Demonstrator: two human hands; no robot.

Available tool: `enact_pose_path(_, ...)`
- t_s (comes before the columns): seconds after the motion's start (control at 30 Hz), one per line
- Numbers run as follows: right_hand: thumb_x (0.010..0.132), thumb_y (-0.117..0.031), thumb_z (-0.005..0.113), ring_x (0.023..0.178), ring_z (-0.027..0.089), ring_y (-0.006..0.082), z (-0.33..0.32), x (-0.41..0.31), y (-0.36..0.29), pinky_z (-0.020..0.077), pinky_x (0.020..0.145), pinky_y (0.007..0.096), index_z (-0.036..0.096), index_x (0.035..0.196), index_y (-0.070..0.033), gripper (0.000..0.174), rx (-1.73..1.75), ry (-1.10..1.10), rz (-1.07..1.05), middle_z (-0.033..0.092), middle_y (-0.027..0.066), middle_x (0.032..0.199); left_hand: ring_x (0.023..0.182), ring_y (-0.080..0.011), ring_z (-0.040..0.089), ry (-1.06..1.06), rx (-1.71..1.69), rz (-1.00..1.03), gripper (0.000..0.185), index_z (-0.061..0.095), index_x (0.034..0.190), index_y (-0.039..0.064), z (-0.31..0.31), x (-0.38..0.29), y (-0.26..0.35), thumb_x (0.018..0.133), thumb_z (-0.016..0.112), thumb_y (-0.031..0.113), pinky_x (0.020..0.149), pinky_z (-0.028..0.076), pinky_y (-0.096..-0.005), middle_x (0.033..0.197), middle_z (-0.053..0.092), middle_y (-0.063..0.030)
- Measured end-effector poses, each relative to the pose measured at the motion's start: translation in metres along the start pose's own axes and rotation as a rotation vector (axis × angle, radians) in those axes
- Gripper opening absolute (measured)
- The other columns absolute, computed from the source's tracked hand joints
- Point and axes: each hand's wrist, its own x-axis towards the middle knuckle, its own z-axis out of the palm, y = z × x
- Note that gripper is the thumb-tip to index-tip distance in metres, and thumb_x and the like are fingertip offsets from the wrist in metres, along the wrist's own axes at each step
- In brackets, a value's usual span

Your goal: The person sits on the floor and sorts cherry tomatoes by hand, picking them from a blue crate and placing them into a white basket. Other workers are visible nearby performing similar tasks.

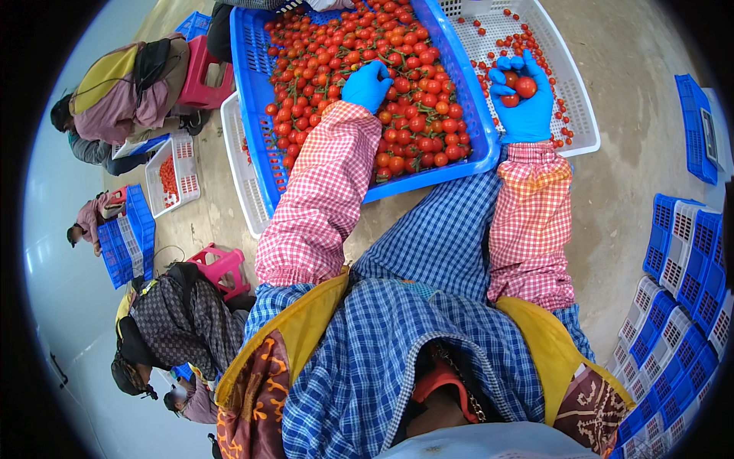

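Note:
A blue plastic crate point(430, 181) in front of me is filled with cherry tomatoes point(413, 123), many on green stems. My left hand point(368, 87), in a blue glove, rests on the tomatoes near the crate's middle, fingers bent down; whether it grips one is hidden. To the right, my right hand point(523, 103), also gloved in blue, is palm up with several red tomatoes point(525, 87) held in its curled fingers. It is over a white perforated crate point(582, 123), where loose stemless tomatoes point(519, 41) lie scattered.
Another white crate point(243, 172) stands partly under the blue one's left side. Several people sit at the left among pink stools point(221, 269), blue crates point(135, 229) and a white crate of tomatoes point(192, 172). Stacked blue and white crates point(671, 338) line the right. A person is partly visible beyond the blue crate.

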Motion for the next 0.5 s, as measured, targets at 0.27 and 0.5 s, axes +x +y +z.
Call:
enact_pose_path(0.27,0.085,-0.027,0.05,0.073,0.053,0.0216,-0.004,0.001,-0.001,0.0402,0.05,0.0232,0.055,0.082,-0.001,0.027,0.012,0.009,0.008,0.057,0.012,0.086,0.057,-0.0147,0.055,0.045,-0.401,-0.158,0.029,0.059,0.091,0.011,-0.003,0.008,-0.013,0.07,0.068,0.029,0.05,0.044,-0.0286,0.074,0.059,-0.0031)
enact_pose_path(0.5,0.085,-0.026,0.05,0.072,0.053,0.0219,-0.005,0.002,0.002,0.0403,0.05,0.0229,0.055,0.081,-0.001,0.025,-0.032,0.04,-0.031,0.057,0.0121,0.086,0.083,-0.0231,0.059,0.108,-0.117,0.096,0.048,0.06,0.102,0.009,-0.009,0.012,-0.022,0.065,0.07,0.039,0.072,0.048,-0.0342,0.094,0.058,-0.0134)
